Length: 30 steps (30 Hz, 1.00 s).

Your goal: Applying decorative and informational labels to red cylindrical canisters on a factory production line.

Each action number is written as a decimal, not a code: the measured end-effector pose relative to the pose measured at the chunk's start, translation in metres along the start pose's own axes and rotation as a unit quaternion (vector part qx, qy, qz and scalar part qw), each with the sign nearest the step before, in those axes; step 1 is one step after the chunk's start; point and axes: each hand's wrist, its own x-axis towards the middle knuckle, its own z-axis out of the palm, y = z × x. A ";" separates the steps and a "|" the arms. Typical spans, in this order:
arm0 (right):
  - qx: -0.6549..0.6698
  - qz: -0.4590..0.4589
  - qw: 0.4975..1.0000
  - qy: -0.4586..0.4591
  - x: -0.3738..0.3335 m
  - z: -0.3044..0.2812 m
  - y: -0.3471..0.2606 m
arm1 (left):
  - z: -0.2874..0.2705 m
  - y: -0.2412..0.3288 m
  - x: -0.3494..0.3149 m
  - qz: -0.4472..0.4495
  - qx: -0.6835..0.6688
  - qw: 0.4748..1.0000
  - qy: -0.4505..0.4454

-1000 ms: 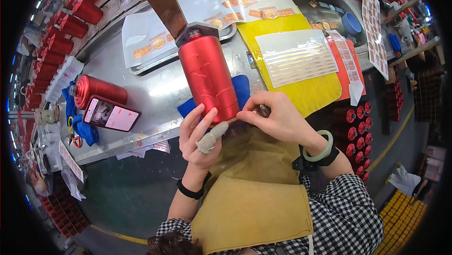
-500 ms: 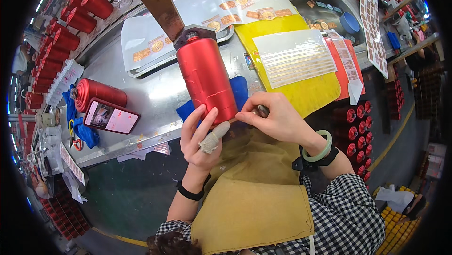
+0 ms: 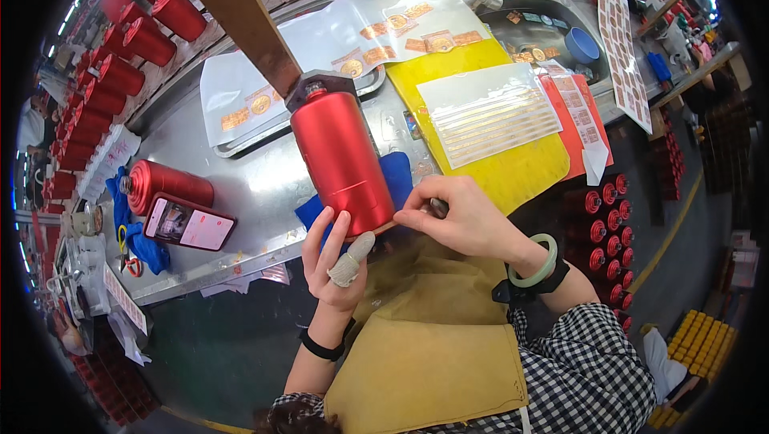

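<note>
Left hand (image 3: 340, 278) spread against red bottle (image 3: 340, 160), right hand (image 3: 465, 219) pinched, seemingly on thin strip (image 3: 385, 228)

Metal bench (image 3: 256, 186), yellow board (image 3: 537, 171), tray (image 3: 248, 143), phone (image 3: 191, 223) beside red bottle (image 3: 176, 183)

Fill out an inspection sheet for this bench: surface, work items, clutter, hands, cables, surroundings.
Surface: metal bench, small specks along front edge
Work items: large red bottle, neck end at dark block; striped sheet on yellow board
Clutter: phone beside smaller red bottle; blue cloth at left
Hands: left hand has fingertips on large red bottle; right hand pinches at its near-end edge
Cables: nothing seen
Surroundings: racked red bottles upper left; blue bowl upper right
</note>
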 end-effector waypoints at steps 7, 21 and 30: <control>0.004 -0.011 1.000 -0.004 0.001 0.003 -0.003 | 0.005 -0.001 0.000 -0.079 -0.076 0.994 0.001; -0.005 -0.024 1.000 0.001 0.002 0.005 0.000 | 0.003 0.004 0.003 -0.034 -0.030 0.998 -0.039; 0.013 -0.017 1.000 -0.006 0.001 0.003 0.000 | -0.002 -0.001 -0.007 -0.009 -0.011 1.000 -0.015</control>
